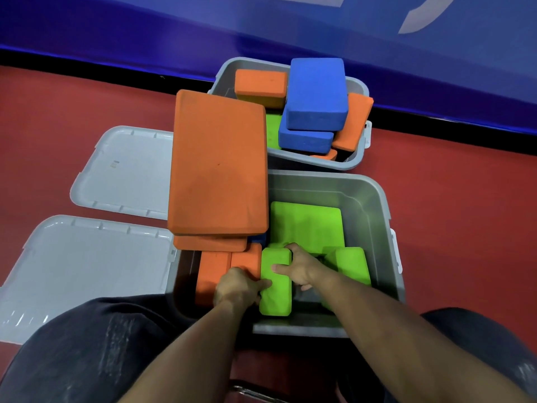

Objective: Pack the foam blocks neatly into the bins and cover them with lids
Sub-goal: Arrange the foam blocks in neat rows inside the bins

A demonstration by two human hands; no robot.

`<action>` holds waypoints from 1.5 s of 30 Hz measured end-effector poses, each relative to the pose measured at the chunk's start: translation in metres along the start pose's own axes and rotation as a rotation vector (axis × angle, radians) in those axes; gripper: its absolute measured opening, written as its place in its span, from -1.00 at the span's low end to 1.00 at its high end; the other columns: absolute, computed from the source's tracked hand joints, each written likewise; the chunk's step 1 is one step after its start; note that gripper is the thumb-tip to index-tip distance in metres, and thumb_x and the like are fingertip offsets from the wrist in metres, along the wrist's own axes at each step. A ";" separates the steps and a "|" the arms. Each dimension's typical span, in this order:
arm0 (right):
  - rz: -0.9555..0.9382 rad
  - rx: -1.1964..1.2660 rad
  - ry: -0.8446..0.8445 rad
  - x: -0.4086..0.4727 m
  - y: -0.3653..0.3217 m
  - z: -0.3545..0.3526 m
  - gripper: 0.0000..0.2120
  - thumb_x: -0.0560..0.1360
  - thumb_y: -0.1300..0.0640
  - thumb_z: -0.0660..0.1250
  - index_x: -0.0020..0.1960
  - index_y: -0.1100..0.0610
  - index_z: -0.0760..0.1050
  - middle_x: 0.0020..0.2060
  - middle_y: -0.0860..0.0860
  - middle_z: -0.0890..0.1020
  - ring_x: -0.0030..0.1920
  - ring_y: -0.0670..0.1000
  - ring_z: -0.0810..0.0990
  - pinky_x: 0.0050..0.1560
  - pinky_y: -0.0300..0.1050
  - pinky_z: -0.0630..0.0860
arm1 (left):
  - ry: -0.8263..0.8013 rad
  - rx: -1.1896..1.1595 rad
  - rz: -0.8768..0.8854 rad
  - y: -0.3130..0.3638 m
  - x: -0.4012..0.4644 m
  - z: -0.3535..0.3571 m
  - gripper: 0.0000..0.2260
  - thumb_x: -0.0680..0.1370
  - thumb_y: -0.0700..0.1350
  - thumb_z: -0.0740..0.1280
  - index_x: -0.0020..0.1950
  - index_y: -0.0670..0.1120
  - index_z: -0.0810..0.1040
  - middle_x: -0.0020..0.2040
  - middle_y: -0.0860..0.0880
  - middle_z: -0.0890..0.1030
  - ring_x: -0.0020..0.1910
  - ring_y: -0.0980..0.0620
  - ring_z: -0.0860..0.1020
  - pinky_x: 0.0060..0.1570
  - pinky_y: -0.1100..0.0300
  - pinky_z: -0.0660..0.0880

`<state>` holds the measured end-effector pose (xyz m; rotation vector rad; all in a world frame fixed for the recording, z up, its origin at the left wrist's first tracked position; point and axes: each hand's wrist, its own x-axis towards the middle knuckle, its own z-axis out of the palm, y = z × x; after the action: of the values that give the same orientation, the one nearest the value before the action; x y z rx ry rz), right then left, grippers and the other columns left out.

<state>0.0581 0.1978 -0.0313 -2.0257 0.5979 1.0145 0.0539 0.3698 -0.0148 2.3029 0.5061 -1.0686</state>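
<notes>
The near grey bin (pixel 374 216) holds green and orange foam blocks. Both hands grip one upright green block (pixel 276 298) in its middle: my left hand (pixel 236 287) on its left side, my right hand (pixel 302 267) over its top right. Two orange blocks (pixel 215 269) stand on edge to the left of it. A flat green block (pixel 308 222) lies on the bin floor behind, and another green block (pixel 353 264) stands to the right. A large orange block (pixel 218 161) rests tilted over the bin's left rim. The far grey bin (pixel 359 82) is heaped with blue blocks (pixel 316 94) and orange ones.
Two grey lids lie on the red floor to the left, the near lid (pixel 87 269) and the far lid (pixel 122 170). My knees in dark trousers (pixel 87 350) flank the near bin. A blue padded wall (pixel 261 24) runs behind the far bin.
</notes>
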 end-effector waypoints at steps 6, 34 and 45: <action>-0.150 -0.022 0.181 0.016 0.012 -0.026 -0.39 0.56 -0.19 0.37 0.51 0.04 0.34 0.23 0.06 0.59 0.08 0.03 0.61 0.08 -0.16 0.52 | -0.113 -0.115 0.064 -0.008 0.009 -0.002 -0.56 0.39 0.16 0.57 -0.08 -0.21 0.63 -0.39 -0.05 0.69 -0.43 0.02 0.66 -0.23 0.16 0.62; -0.550 -1.416 0.070 0.050 -0.061 -0.056 -0.53 0.68 0.16 0.09 0.59 -0.02 0.21 0.58 -0.09 0.23 0.46 0.07 0.36 0.26 -0.02 0.44 | -0.149 -0.120 0.061 -0.002 0.004 -0.006 -0.57 0.44 0.21 0.50 -0.13 -0.18 0.63 -0.36 -0.09 0.70 -0.32 -0.06 0.71 -0.26 0.21 0.59; -0.500 -1.405 -0.070 0.078 -0.060 -0.058 -0.48 0.67 -0.25 -0.01 0.58 -0.13 0.23 0.58 -0.07 0.25 0.52 0.13 0.28 0.41 0.20 0.38 | -0.148 -0.132 0.062 -0.003 0.007 -0.005 -0.54 0.42 0.23 0.51 -0.09 -0.19 0.63 -0.36 -0.09 0.70 -0.33 -0.05 0.71 -0.11 0.10 0.65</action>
<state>0.1703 0.1809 -0.0470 -2.9893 -0.9438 1.2995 0.0596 0.3762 -0.0181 2.0931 0.4307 -1.1314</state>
